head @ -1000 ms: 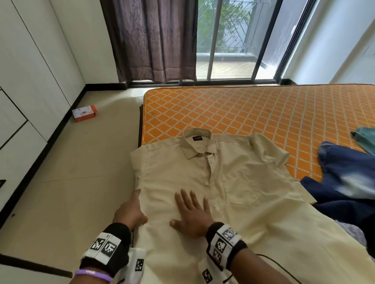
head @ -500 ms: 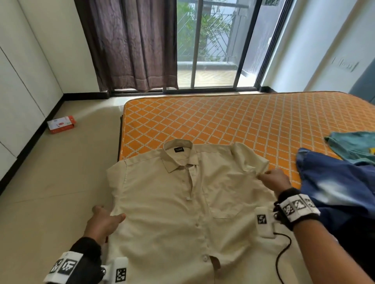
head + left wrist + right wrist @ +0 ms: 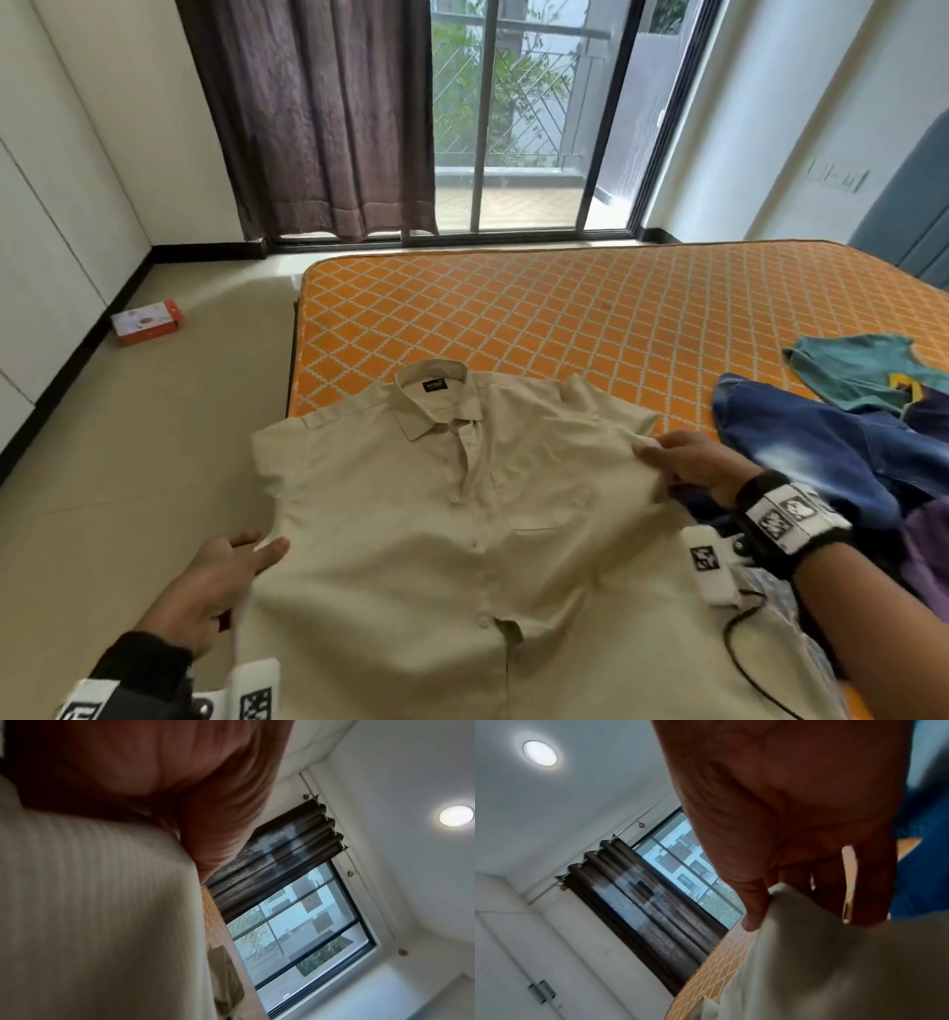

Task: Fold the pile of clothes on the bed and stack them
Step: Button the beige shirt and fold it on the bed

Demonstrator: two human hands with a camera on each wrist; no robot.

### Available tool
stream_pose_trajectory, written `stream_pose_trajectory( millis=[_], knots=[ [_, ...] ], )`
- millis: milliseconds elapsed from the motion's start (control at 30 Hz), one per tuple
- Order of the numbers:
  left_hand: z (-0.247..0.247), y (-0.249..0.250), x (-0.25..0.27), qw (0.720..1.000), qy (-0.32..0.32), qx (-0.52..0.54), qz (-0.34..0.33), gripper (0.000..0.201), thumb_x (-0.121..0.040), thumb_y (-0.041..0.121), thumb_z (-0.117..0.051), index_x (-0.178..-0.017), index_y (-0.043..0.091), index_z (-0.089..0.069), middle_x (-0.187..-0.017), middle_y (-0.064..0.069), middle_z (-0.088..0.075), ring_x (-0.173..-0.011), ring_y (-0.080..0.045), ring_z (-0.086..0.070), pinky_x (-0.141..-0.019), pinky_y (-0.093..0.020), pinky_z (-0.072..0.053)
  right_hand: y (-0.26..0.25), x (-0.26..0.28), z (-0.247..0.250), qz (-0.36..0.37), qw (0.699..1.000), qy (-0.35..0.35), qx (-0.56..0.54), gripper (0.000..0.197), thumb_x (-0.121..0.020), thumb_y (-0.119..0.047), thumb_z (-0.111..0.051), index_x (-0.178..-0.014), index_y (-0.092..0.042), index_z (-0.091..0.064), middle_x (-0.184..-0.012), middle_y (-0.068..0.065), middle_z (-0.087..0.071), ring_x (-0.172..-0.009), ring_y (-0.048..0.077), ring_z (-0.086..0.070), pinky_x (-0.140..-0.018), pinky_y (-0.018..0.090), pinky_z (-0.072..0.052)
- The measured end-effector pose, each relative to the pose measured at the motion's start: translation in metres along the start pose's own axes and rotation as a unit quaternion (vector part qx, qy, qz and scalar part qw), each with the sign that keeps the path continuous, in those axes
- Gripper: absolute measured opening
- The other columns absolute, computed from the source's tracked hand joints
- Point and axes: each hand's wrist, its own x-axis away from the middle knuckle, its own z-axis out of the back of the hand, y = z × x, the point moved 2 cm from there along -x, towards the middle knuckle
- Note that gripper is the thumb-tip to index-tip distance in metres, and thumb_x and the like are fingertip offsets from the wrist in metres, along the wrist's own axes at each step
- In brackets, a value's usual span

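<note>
Both hands are seen grasping a beige shirt (image 3: 462, 539) spread face up at the near corner of an orange-patterned bed (image 3: 590, 318): its left side edge is pinched by the left hand (image 3: 221, 580), its right sleeve by the right hand (image 3: 688, 462). Blue denim (image 3: 811, 452) and a teal garment (image 3: 862, 370) are shown lying just beyond, to the right.

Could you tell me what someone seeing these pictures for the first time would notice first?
A beige shirt lies front-up, collar away, at the near corner of the orange diamond-patterned mattress. The left hand grips its left edge, and the right hand pinches the sleeve on the other side. Crumpled blue clothes lie just right of it.
</note>
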Motion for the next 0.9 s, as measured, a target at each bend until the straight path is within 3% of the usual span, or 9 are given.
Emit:
stream_pose_trajectory(
  millis=[100, 200, 300, 400, 500, 533, 600, 700, 900],
  knots=[
    [0.015, 0.002, 0.034, 0.999, -0.032, 0.014, -0.003, 0.028, -0.094, 0.011, -0.066, -0.120, 0.004, -0.059, -0.092, -0.015, -0.073, -0.081, -0.030, -0.065, -0.062, -0.036, -0.054, 0.013, 0.028, 0.018, 0.024, 0.999, -0.042, -0.013, 0.043, -0.097, -0.037, -0.062, -0.106, 0.004, -0.069, -0.070, 0.014, -0.062, -0.054, 0.018, -0.059, -0.047, 0.027, -0.048],
    [0.032, -0.008, 0.062, 0.999, -0.020, -0.030, -0.021, 0.035, -0.090, 0.020, -0.073, -0.121, 0.015, -0.058, -0.104, -0.017, -0.072, -0.096, -0.038, -0.066, -0.077, -0.042, -0.052, 0.032, 0.053, 0.036, 0.028, 0.998, -0.061, 0.005, 0.043, -0.089, -0.045, -0.067, -0.102, -0.005, -0.075, -0.090, 0.014, -0.076, -0.083, 0.033, -0.072, -0.075, 0.045, -0.058],
    [0.045, -0.021, 0.090, 0.987, -0.006, -0.150, -0.059, 0.039, -0.081, 0.024, -0.083, -0.114, 0.015, -0.065, -0.097, -0.011, -0.067, -0.085, -0.031, -0.064, -0.070, -0.033, -0.048, 0.062, 0.068, 0.052, 0.018, 0.993, -0.086, 0.084, 0.081, -0.056, -0.076, -0.082, -0.091, -0.003, -0.074, -0.083, 0.012, -0.073, -0.073, 0.031, -0.064, -0.068, 0.044, -0.049],
    [0.047, -0.016, 0.118, 0.969, 0.006, -0.226, -0.098, 0.060, -0.060, 0.049, -0.088, -0.106, 0.017, -0.067, -0.096, -0.011, -0.065, -0.078, -0.025, -0.061, -0.065, -0.033, -0.049, 0.072, 0.085, 0.060, 0.029, 0.973, -0.100, 0.207, 0.110, -0.032, -0.094, -0.071, -0.094, -0.003, -0.069, -0.080, 0.002, -0.068, -0.071, 0.017, -0.061, -0.065, 0.032, -0.047],
    [0.034, 0.013, 0.135, 0.952, 0.002, -0.253, -0.171, 0.050, -0.070, 0.054, -0.082, -0.108, 0.026, -0.066, -0.111, 0.000, -0.063, -0.100, -0.019, -0.062, -0.075, -0.035, -0.050, 0.039, 0.099, 0.062, 0.102, 0.920, -0.021, 0.378, 0.074, -0.067, -0.075, -0.069, -0.116, -0.020, -0.062, -0.090, -0.007, -0.064, -0.080, 0.008, -0.060, -0.068, 0.022, -0.047],
    [0.023, 0.025, 0.136, 0.956, -0.018, -0.223, -0.192, 0.045, -0.074, 0.050, -0.082, -0.108, 0.026, -0.067, -0.109, 0.002, -0.066, -0.100, -0.017, -0.063, -0.073, -0.033, -0.050, 0.021, 0.103, 0.062, 0.134, 0.929, 0.006, 0.346, 0.065, -0.076, -0.062, -0.073, -0.124, -0.021, -0.059, -0.093, -0.005, -0.065, -0.082, 0.010, -0.062, -0.070, 0.024, -0.049],
    [-0.006, 0.048, 0.136, 0.965, -0.086, -0.137, -0.204, 0.026, -0.087, 0.036, -0.075, -0.109, 0.023, -0.069, -0.105, 0.001, -0.072, -0.095, -0.016, -0.069, -0.071, -0.030, -0.052, -0.019, 0.108, 0.056, 0.182, 0.973, -0.016, 0.143, 0.059, -0.075, -0.056, -0.079, -0.121, -0.022, -0.063, -0.094, 0.003, -0.073, -0.082, 0.019, -0.070, -0.071, 0.030, -0.053],
    [-0.057, 0.066, 0.119, 0.963, -0.169, -0.070, -0.198, 0.024, -0.094, 0.031, -0.065, -0.112, 0.016, -0.070, -0.105, -0.005, -0.074, -0.091, -0.018, -0.072, -0.070, -0.029, -0.055, -0.080, 0.113, 0.022, 0.226, 0.966, -0.102, -0.070, 0.039, -0.081, -0.040, -0.077, -0.111, -0.014, -0.071, -0.093, 0.011, -0.076, -0.081, 0.023, -0.072, -0.073, 0.035, -0.057],
    [-0.131, 0.038, 0.051, 0.959, -0.137, -0.122, -0.217, 0.010, -0.098, 0.018, -0.062, -0.102, 0.021, -0.070, -0.093, -0.004, -0.071, -0.073, -0.012, -0.066, -0.068, -0.028, -0.052, -0.100, 0.044, -0.108, 0.141, 0.984, -0.112, -0.017, 0.024, -0.096, -0.026, -0.068, -0.094, -0.004, -0.074, -0.081, 0.008, -0.076, -0.066, 0.015, -0.067, -0.057, 0.025, -0.053]
  ],
)
